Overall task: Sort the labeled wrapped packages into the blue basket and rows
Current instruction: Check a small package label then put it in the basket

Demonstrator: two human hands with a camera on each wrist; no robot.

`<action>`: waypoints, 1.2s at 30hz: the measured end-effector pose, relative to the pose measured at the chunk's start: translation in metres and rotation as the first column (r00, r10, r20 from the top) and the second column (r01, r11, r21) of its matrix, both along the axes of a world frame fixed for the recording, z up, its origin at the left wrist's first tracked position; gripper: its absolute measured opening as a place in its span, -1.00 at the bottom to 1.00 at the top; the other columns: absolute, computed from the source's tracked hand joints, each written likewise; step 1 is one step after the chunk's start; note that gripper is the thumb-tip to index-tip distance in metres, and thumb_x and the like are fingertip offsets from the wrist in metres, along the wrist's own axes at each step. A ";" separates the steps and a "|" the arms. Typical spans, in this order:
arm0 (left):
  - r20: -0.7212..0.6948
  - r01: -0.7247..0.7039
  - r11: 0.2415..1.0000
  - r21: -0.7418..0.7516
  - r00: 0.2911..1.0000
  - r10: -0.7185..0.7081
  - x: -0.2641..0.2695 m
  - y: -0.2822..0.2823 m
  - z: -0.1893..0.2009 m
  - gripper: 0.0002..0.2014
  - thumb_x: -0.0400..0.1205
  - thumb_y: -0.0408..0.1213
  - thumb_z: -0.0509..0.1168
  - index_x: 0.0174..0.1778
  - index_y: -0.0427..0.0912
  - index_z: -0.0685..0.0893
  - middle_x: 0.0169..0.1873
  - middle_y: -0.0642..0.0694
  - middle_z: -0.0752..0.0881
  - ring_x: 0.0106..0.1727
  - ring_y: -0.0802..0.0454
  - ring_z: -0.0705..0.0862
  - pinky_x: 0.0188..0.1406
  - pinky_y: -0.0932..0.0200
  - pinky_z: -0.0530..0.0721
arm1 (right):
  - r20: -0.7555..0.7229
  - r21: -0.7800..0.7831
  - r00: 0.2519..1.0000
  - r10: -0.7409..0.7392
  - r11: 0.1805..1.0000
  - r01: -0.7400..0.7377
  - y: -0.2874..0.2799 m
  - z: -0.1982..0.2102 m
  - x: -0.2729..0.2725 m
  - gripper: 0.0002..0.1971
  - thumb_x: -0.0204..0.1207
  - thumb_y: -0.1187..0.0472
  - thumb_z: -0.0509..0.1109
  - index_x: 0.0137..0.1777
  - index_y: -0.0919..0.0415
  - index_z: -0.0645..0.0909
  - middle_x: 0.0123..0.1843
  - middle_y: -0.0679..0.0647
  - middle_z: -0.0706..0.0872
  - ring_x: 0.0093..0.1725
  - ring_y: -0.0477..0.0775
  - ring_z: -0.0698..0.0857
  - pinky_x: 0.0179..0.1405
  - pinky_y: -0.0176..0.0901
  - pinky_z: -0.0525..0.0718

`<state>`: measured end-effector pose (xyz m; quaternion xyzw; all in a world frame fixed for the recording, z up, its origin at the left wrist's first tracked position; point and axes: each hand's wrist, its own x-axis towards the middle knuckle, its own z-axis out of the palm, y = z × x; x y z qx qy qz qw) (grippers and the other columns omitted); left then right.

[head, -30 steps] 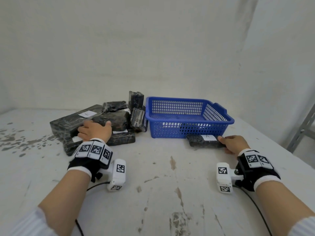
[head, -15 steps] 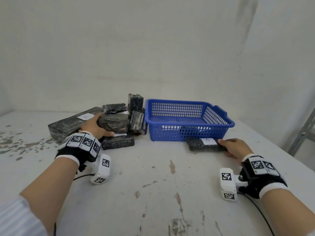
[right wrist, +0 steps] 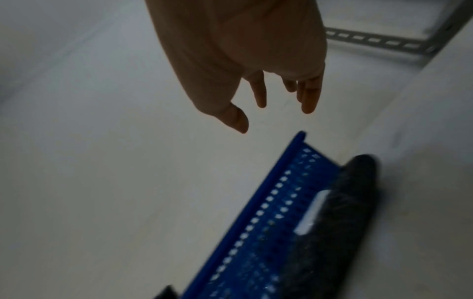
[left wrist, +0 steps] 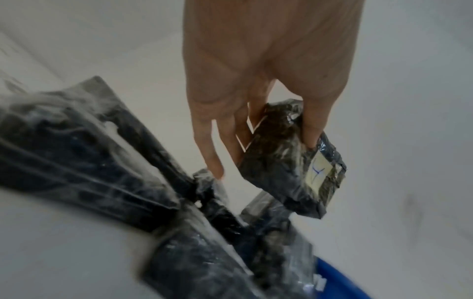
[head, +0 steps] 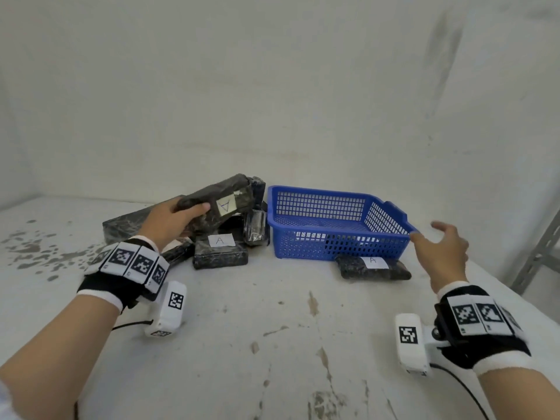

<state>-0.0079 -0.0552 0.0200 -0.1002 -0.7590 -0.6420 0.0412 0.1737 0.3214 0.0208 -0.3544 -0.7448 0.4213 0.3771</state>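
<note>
Left hand (head: 169, 221) pinches lifted package (head: 216, 198) left of blue basket (head: 333, 247); right hand (head: 441, 256) fingers spread, at basket's right corner.

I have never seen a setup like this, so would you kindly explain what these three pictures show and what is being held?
No machine here: a person works with bare hands, wearing wristbands with black-and-white marker tags and small white cameras. The wide picture comes from a camera on the person's head; the other two look along each hand from the wrists.

On the stained white table stand a blue plastic mesh basket, a pile of dark plastic-wrapped packages to its left, and one dark package with an "A" label in front of it.

The left hand grips a dark wrapped package with a paper label, lifted above the pile. The right hand is open near the basket's corner, holding nothing.
</note>
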 end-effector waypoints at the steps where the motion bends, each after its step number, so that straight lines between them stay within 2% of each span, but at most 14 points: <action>1: 0.025 0.048 0.996 0.070 0.998 -0.050 0.010 0.002 0.006 -0.80 0.54 -0.15 0.48 -0.01 -0.17 0.73 -0.01 -0.19 0.80 -0.05 -0.10 0.78 -0.02 0.03 0.81 | -0.091 0.008 0.994 0.057 0.998 -0.057 -0.014 0.009 0.001 -0.52 0.64 0.19 0.42 0.54 0.12 0.44 0.62 0.23 0.32 0.47 0.23 0.44 0.30 -0.01 0.51; 4: 0.036 0.169 0.970 0.174 0.983 -0.178 0.035 0.013 0.020 -0.72 0.55 -0.15 0.47 0.10 -0.20 0.74 0.01 -0.19 0.82 -0.03 -0.12 0.82 -0.16 0.04 0.83 | -0.303 -0.002 0.892 0.335 0.936 -0.352 -0.058 0.031 0.001 -0.55 0.66 0.23 0.41 0.52 0.05 0.46 0.45 0.12 0.57 0.13 -0.01 0.66 -0.07 -0.35 0.61; 9: -0.003 0.341 0.914 0.219 0.937 -0.349 0.078 0.032 0.030 -0.79 0.60 -0.13 0.40 0.04 -0.17 0.75 -0.12 -0.09 0.85 -0.23 0.02 0.81 -0.41 0.15 0.75 | -0.302 0.036 0.577 0.759 0.614 -0.788 -0.114 0.046 0.001 -0.45 0.66 0.10 0.38 0.57 -0.32 0.33 0.24 0.12 0.78 0.22 0.12 0.79 0.13 -0.07 0.76; 11: -0.002 0.357 0.903 0.241 0.930 -0.367 0.089 0.036 0.028 -0.77 0.60 -0.09 0.39 0.02 -0.17 0.74 -0.21 -0.03 0.82 -0.30 0.06 0.77 -0.51 0.17 0.70 | -0.287 -0.006 0.441 0.851 0.459 -0.889 -0.123 0.047 0.002 -0.43 0.61 0.07 0.38 0.57 -0.31 0.33 0.22 0.10 0.82 0.23 0.12 0.80 0.15 -0.04 0.74; 13: -0.009 0.336 0.906 0.258 0.938 -0.346 0.095 0.037 0.024 -0.73 0.59 -0.02 0.37 0.01 -0.15 0.72 -0.23 -0.02 0.79 -0.28 0.08 0.76 -0.55 0.19 0.68 | -0.313 -0.048 0.377 0.872 0.382 -0.923 -0.125 0.044 0.001 -0.37 0.56 0.13 0.44 0.60 -0.23 0.36 0.24 0.20 0.80 0.26 0.19 0.78 0.21 0.05 0.75; 16: -0.012 0.317 0.892 0.321 0.943 -0.331 0.097 0.036 0.015 -0.58 0.54 0.12 0.32 0.16 -0.11 0.69 0.06 -0.14 0.80 -0.01 -0.06 0.79 -0.49 0.18 0.73 | -0.388 -0.073 0.378 0.841 0.381 -0.922 -0.126 0.030 -0.002 -0.38 0.47 0.27 0.44 0.57 0.03 0.48 0.26 0.33 0.78 0.28 0.27 0.76 0.27 0.07 0.75; 18: 0.000 0.342 0.861 0.377 0.930 -0.369 0.099 0.034 0.009 -0.50 0.50 0.09 0.31 0.26 -0.15 0.65 0.19 -0.21 0.75 0.13 -0.15 0.77 -0.34 0.11 0.79 | -0.419 -0.082 0.426 0.802 0.434 -0.897 -0.128 0.020 -0.005 -0.48 0.46 0.23 0.43 0.47 0.08 0.58 0.23 0.28 0.80 0.27 0.22 0.77 0.28 0.01 0.75; 21: -0.008 0.399 0.817 0.417 0.900 -0.436 0.099 0.033 0.004 -0.53 0.47 -0.16 0.36 0.28 -0.25 0.58 0.17 -0.24 0.75 0.08 -0.09 0.80 -0.08 -0.05 0.82 | -0.448 -0.098 0.452 0.771 0.460 -0.882 -0.131 0.012 -0.008 -0.53 0.48 0.12 0.40 0.42 0.08 0.60 0.21 0.13 0.83 0.28 0.12 0.77 0.23 -0.06 0.74; 23: -0.038 0.389 0.811 0.437 0.909 -0.415 0.101 0.036 0.002 -0.54 0.45 -0.21 0.36 0.28 -0.24 0.55 0.08 -0.18 0.78 0.01 -0.05 0.81 -0.06 -0.07 0.82 | -0.479 -0.115 0.430 0.765 0.431 -0.895 -0.134 0.010 -0.008 -0.49 0.48 0.14 0.41 0.47 0.07 0.56 0.23 0.11 0.82 0.28 0.11 0.77 0.24 -0.04 0.74; 25: -0.088 0.372 0.811 0.451 0.923 -0.375 0.104 0.041 0.000 -0.45 0.46 -0.17 0.35 0.38 -0.21 0.48 -0.02 -0.06 0.83 0.02 -0.02 0.81 -0.09 -0.02 0.82 | -0.491 -0.090 0.432 0.757 0.449 -0.889 -0.136 0.010 -0.007 -0.42 0.46 0.18 0.45 0.52 0.02 0.50 0.20 0.14 0.83 0.18 0.12 0.81 0.09 -0.05 0.78; 27: -0.125 0.377 0.813 0.444 0.925 -0.360 0.108 0.046 -0.001 -0.36 0.47 -0.14 0.36 0.47 -0.21 0.40 -0.07 0.01 0.85 0.04 0.01 0.81 -0.07 0.01 0.81 | -0.466 -0.050 0.466 0.752 0.503 -0.863 -0.139 0.008 -0.004 -0.42 0.53 0.21 0.45 0.56 -0.04 0.46 0.15 0.12 0.83 0.02 0.13 0.82 -0.21 -0.09 0.77; 30: -0.140 0.377 0.826 0.419 0.926 -0.351 0.111 0.049 -0.004 -0.30 0.51 -0.23 0.49 0.54 -0.20 0.36 0.10 -0.11 0.79 0.14 -0.04 0.78 0.06 0.00 0.78 | -0.413 -0.029 0.520 0.748 0.559 -0.828 -0.139 0.005 -0.003 -0.47 0.66 0.20 0.38 0.60 -0.09 0.41 0.08 0.05 0.86 -0.17 0.18 0.81 -0.47 -0.13 0.66; 33: -0.212 0.322 0.872 0.369 0.943 -0.258 0.113 0.051 -0.006 -0.30 0.53 -0.19 0.47 0.57 -0.20 0.36 0.23 -0.15 0.73 0.20 -0.04 0.76 0.13 -0.03 0.75 | -0.434 -0.032 0.526 0.731 0.571 -0.820 -0.140 0.003 -0.004 -0.50 0.65 0.23 0.39 0.56 -0.08 0.43 -0.10 0.00 0.84 -0.35 0.11 0.68 -0.52 -0.14 0.54; 36: -0.243 0.303 0.857 0.418 0.946 -0.216 0.118 0.053 -0.002 -0.36 0.59 -0.13 0.40 0.53 -0.33 0.39 0.21 -0.17 0.72 0.20 -0.02 0.75 0.03 0.07 0.77 | -0.445 -0.038 0.514 0.733 0.558 -0.829 -0.141 0.002 -0.005 -0.49 0.67 0.23 0.37 0.59 -0.02 0.41 -0.08 0.04 0.83 -0.38 0.09 0.64 -0.52 -0.17 0.53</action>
